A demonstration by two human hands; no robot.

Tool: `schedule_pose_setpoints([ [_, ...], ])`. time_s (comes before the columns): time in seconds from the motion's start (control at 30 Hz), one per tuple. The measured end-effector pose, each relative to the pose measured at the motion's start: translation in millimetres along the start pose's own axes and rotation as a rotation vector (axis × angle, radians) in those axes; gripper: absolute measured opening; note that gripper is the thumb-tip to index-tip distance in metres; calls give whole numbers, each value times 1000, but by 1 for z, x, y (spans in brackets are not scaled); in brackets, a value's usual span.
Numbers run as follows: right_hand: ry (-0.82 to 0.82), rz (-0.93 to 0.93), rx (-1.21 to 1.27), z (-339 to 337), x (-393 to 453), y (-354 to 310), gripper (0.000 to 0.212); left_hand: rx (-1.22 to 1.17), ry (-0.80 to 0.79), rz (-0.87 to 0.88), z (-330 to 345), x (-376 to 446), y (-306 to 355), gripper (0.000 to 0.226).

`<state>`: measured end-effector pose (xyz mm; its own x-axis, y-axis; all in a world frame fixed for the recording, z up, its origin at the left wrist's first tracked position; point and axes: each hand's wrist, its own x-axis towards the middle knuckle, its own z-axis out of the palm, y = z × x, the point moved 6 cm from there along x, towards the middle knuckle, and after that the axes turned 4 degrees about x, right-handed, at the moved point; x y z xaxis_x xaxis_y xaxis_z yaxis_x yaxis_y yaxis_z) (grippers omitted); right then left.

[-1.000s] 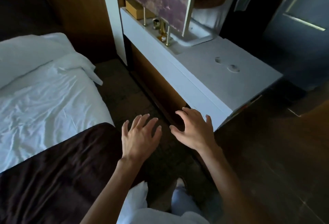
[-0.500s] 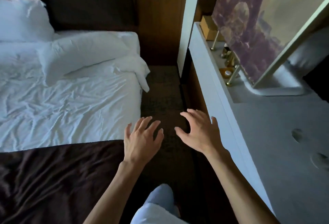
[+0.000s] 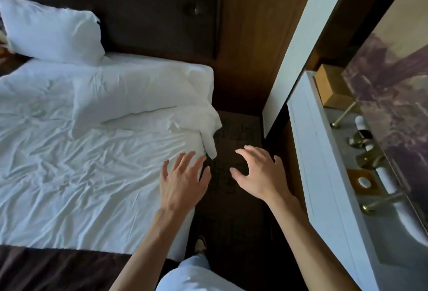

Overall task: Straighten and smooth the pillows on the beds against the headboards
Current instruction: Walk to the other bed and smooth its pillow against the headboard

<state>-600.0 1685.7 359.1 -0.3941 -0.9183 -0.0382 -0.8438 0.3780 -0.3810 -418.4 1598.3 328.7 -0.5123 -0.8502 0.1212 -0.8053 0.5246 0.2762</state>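
Observation:
A white pillow (image 3: 136,96) lies flat and askew across the near corner of the bed, one corner drooping over the mattress edge. A second white pillow (image 3: 51,31) leans upright against the dark padded headboard (image 3: 150,13) at the far left. My left hand (image 3: 183,182) hovers over the bed's right edge with fingers spread, holding nothing. My right hand (image 3: 261,175) is out over the dark carpet aisle, fingers apart and empty. Both hands are short of the flat pillow.
The wrinkled white sheet (image 3: 81,175) covers the bed, with a dark brown runner (image 3: 46,270) at its foot. A white counter (image 3: 324,175) with brass fittings and a framed picture (image 3: 393,82) bounds the narrow aisle (image 3: 234,198) on the right. A wood wall panel (image 3: 250,36) stands behind.
The view has swung left and moved forward along the aisle toward the headboard. The pillows have come closer, and my left hand now sits over the bed's edge.

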Motion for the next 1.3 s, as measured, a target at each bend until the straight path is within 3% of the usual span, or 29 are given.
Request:
schedule_pose_setpoints([
  [0.43,-75,-23,-23,-8,285,20,59,33,60,-128,23,256,-56,46],
  [0.83,-216,-258,-65,-3,578,29,58,93,124,-405,69,478,-100,47],
  [1.07,-253,-411,-74,25,709,-28,59,151,135,-540,60,562,-176,46],
  [1.3,-349,-478,-51,101,807,-117,65,145,112,-622,80,640,-289,47],
])
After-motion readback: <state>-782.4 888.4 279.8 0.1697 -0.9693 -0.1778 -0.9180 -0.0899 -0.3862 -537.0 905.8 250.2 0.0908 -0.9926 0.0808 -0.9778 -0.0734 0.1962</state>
